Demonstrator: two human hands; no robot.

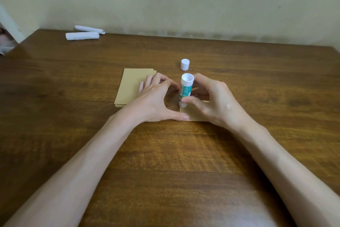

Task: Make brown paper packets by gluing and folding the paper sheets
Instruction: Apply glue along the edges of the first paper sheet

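Observation:
A white and teal glue stick (pixel 185 89) stands tip-down on a brown paper sheet (pixel 193 114) in the middle of the table. My right hand (pixel 213 101) grips the stick, with the thumb across its lower end, and hides most of the sheet. My left hand (pixel 156 97) lies spread, its thumb pressing the sheet's near left corner and a fingertip reaching toward the stick. A stack of brown paper sheets (pixel 128 88) lies to the left, partly under my left hand's fingers. The glue stick's white cap (pixel 184 64) stands just behind.
Two folded white paper bundles (pixel 82 34) lie at the far left of the wooden table (pixel 165 162), near the wall. Something pale and indistinct shows at the left edge of the view (pixel 5 42).

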